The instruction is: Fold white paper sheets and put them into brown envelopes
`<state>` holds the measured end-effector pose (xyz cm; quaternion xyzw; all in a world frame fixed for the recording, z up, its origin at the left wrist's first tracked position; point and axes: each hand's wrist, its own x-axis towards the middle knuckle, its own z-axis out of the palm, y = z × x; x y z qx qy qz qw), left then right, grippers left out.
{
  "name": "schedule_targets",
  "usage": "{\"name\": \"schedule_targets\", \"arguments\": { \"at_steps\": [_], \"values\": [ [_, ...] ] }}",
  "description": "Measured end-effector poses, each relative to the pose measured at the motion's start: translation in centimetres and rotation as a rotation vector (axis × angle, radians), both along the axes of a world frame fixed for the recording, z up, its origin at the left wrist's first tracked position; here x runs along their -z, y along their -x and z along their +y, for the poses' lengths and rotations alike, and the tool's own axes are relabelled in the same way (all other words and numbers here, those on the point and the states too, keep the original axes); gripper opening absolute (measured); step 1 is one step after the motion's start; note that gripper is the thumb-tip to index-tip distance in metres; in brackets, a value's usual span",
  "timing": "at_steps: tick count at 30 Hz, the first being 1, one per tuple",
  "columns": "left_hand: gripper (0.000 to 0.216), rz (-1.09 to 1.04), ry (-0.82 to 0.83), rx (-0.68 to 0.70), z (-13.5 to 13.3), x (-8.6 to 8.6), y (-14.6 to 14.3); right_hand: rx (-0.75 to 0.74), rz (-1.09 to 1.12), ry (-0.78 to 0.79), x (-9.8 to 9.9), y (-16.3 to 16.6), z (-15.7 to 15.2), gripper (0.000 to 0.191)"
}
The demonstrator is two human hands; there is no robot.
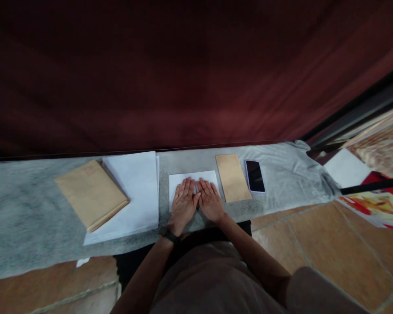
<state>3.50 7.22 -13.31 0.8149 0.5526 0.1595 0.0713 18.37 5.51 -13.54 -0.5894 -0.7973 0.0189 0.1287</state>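
Observation:
Both palms press flat on a small white sheet of paper (203, 174), which may be folded; its lower part is covered by the hands. My left hand (184, 200) lies with fingers stretched out, a dark watch at its wrist. Beside it my right hand (211, 200) rests the same way, the thumbs close together. Just right of the sheet lies a single brown envelope (233, 178). To the left, a stack of brown envelopes (91, 192) sits at an angle on top of larger white paper sheets (140, 187).
A phone (255, 176) with a dark screen lies right of the single envelope. Grey cloth (29, 213) covers the narrow surface. A dark red curtain (196, 87) hangs behind it. At the far right are a black bar and a colourful printed box (380, 200). Tiled floor shows below.

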Motion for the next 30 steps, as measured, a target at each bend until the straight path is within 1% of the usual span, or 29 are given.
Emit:
{"name": "schedule_targets", "arguments": {
  "at_steps": [5, 9, 12, 15, 17, 19, 22, 24, 26, 30],
  "values": [
    [0.061, 0.005, -0.024, -0.105, 1.6, 0.1, 1.3, 0.095, 0.016, -0.047, 0.5, -0.1, -0.2, 0.057],
    [0.061, -0.031, -0.058, -0.215, 2.4, 0.5, 1.8, 0.157, 0.042, -0.047, 1.0, -0.6, -0.5, 0.061],
    [0.062, -0.060, -0.080, -0.262, 2.4, 0.5, 1.9, 0.178, 0.074, -0.033, 1.1, -1.0, -0.9, 0.062],
    [0.061, -0.086, -0.103, -0.293, 1.8, 0.0, 1.9, 0.200, 0.116, -0.010, 0.8, -1.3, -1.1, 0.058],
    [0.060, -0.089, -0.110, -0.274, 0.9, -0.5, 1.6, 0.210, 0.151, 0.012, 0.3, -1.4, -1.0, 0.056],
    [0.059, -0.074, -0.093, -0.191, -0.1, -0.9, 1.1, 0.182, 0.188, 0.031, -0.3, -1.3, -0.6, 0.055],
    [0.058, -0.046, -0.031, -0.040, -1.4, -1.2, 0.2, 0.038, 0.222, 0.046, -1.0, -0.3, 0.5, 0.055],
    [0.060, -0.016, 0.009, 0.027, -1.9, -1.1, -0.2, -0.041, 0.220, 0.061, -1.2, 0.6, 1.4, 0.054],
    [0.061, 0.023, 0.027, 0.054, -2.0, -0.8, -0.3, -0.064, 0.202, 0.080, -1.1, 1.4, 2.3, 0.053],
    [0.060, 0.059, 0.015, 0.038, -2.0, -0.1, -0.3, -0.001, 0.159, 0.088, -0.6, 1.6, 3.6, 0.052]
  ]
}}
